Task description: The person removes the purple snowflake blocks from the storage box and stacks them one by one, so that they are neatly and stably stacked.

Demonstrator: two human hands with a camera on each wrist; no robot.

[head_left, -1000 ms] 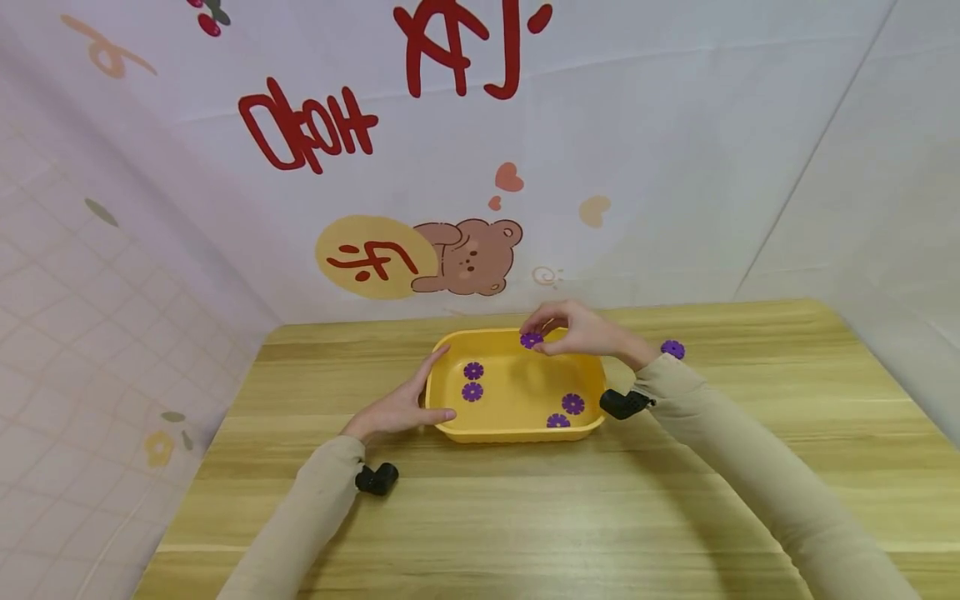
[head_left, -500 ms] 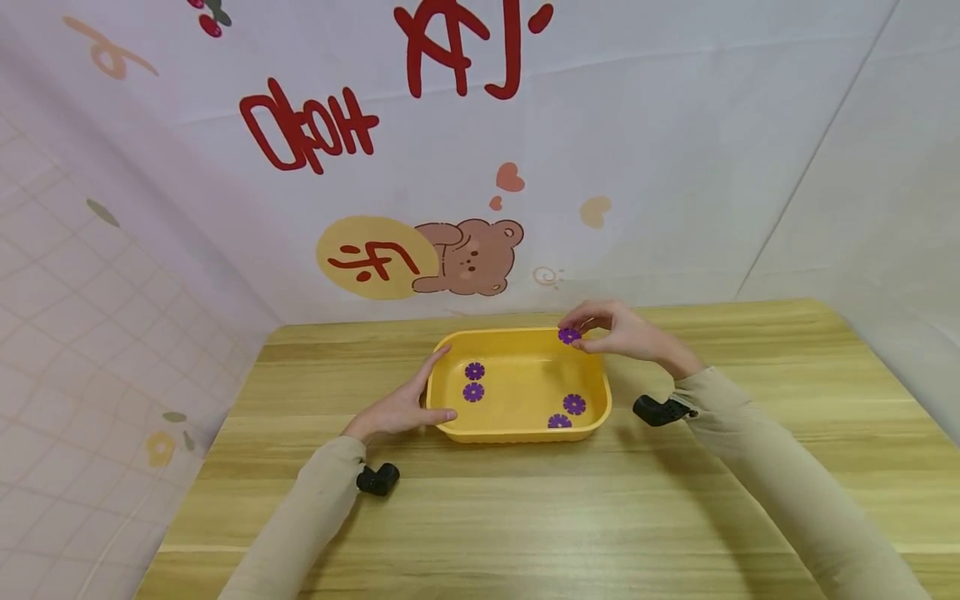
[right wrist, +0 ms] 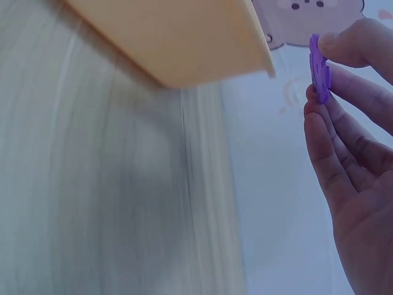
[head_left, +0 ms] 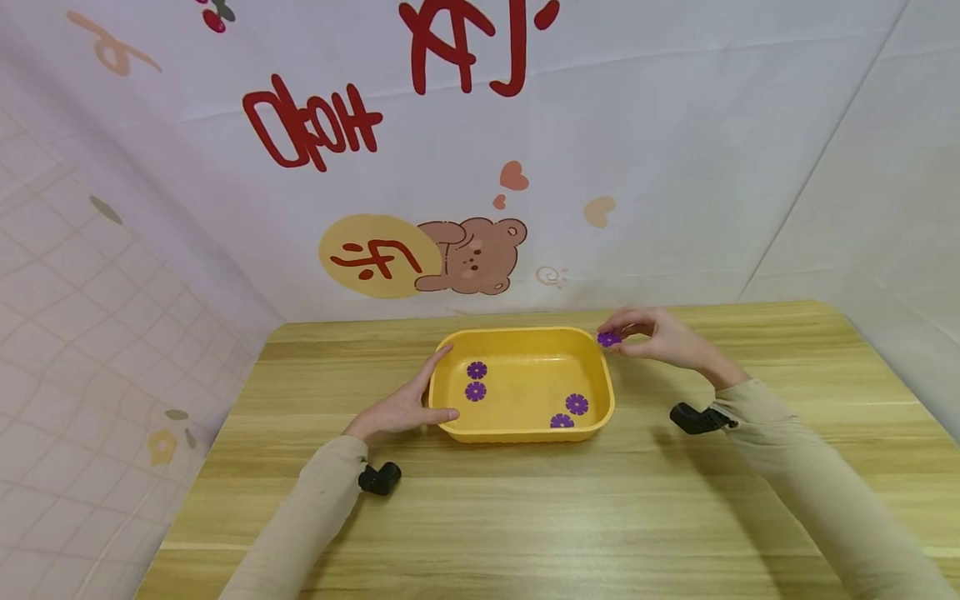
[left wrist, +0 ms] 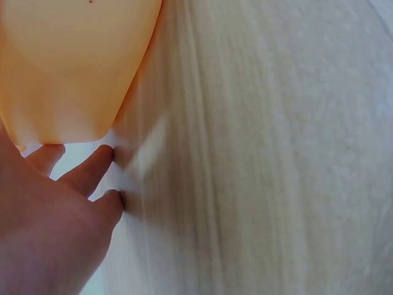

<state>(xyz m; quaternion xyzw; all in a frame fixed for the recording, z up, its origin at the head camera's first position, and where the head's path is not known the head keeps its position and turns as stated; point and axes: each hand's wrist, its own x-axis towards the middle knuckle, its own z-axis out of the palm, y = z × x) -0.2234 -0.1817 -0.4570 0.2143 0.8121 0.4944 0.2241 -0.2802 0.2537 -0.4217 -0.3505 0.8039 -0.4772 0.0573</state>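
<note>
A yellow plastic tub point(head_left: 525, 436) stands near the back of the wooden table. My left hand point(head_left: 401, 408) holds its left end, thumb over the rim and fingers along the outside wall. In the left wrist view several fingertips point(left wrist: 105, 155) lie at the tub's base, low by the table. My right hand point(head_left: 663, 340) pinches a purple notched snowflake disc point(head_left: 609, 339) between thumb and fingers, just outside the tub's back right corner. The right wrist view shows this disc point(right wrist: 319, 69) edge-on. Inside the tub lie two purple discs point(head_left: 476, 381) at left and two point(head_left: 576, 404) at front right.
The wooden table point(head_left: 495, 517) extends in front of the tub and to both sides. Behind it rises a white wall covering point(head_left: 660, 167) with red characters and a printed bear point(head_left: 480, 257). A black camera point(head_left: 697, 418) sits on each wrist.
My right hand has carried the pinched disc rightward, from over the tub to outside its right rim. The left hand stays on the tub. A disc seen earlier at the table's right is now hidden.
</note>
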